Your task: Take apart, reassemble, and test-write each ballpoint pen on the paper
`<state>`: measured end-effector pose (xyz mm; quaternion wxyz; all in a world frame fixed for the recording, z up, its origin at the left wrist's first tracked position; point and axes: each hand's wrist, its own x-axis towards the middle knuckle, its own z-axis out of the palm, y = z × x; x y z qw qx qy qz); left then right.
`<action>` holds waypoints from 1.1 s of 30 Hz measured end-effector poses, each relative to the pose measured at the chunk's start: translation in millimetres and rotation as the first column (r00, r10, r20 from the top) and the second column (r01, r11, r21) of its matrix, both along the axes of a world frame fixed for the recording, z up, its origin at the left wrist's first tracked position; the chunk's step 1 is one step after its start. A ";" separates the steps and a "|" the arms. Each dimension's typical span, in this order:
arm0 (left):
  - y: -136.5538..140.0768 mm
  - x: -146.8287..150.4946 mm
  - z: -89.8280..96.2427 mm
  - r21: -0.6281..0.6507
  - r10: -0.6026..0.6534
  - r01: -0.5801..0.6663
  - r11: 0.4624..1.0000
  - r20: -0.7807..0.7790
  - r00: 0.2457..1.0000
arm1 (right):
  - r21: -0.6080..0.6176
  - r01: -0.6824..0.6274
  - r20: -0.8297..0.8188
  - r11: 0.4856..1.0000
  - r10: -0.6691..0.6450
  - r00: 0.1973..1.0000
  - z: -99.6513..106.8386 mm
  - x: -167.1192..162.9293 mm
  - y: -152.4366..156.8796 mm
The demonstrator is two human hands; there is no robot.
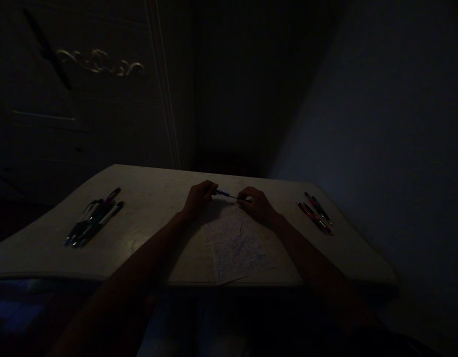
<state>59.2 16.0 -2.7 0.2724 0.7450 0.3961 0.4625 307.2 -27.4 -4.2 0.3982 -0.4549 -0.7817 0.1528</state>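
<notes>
Over the dim table (158,187), toward twelve o'clock, the left hand (199,196) grips a pen barrel (223,193), the right hand (257,203) pinches its refill (233,197); seemingly parting or joining them, needing straight alignment next.

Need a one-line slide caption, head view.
Left hand holds a blue pen, right hand pinches its thin dark end, beyond scribbled papers, more pens toward both table sides.

This looks like a room in a home, though darkness hides much of it. Curling ornamental scrollwork (100,63) decorates a panelled furniture front (117,126) at the left, edged with raised moulding (162,74); a pale table (154,186) stands beside a plain wall (385,129).
</notes>
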 end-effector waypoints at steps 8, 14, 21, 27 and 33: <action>14.6 -8.6 -9.5 0.099 -0.043 0.049 0.994 -0.061 0.997 | -0.029 0.005 0.019 1.000 -0.005 1.000 -4.4 8.3 5.7; 17.4 -9.7 -10.0 0.132 -0.040 0.056 0.990 -0.121 0.992 | -0.069 -0.008 0.058 0.998 0.012 0.998 -2.4 14.2 7.5; 21.2 -7.1 -13.7 0.105 -0.009 0.021 0.994 -0.113 0.994 | -0.054 -0.035 0.062 0.998 0.039 0.997 -3.4 17.1 9.2; 16.4 -5.3 -11.9 0.098 -0.043 0.058 0.994 -0.148 0.988 | -0.041 -0.032 0.075 0.999 0.035 0.997 -2.7 15.4 8.8; 13.8 -7.9 -5.3 0.152 -0.071 0.090 0.984 -0.126 0.989 | -0.046 -0.033 0.085 0.998 0.037 0.996 -1.8 15.4 8.0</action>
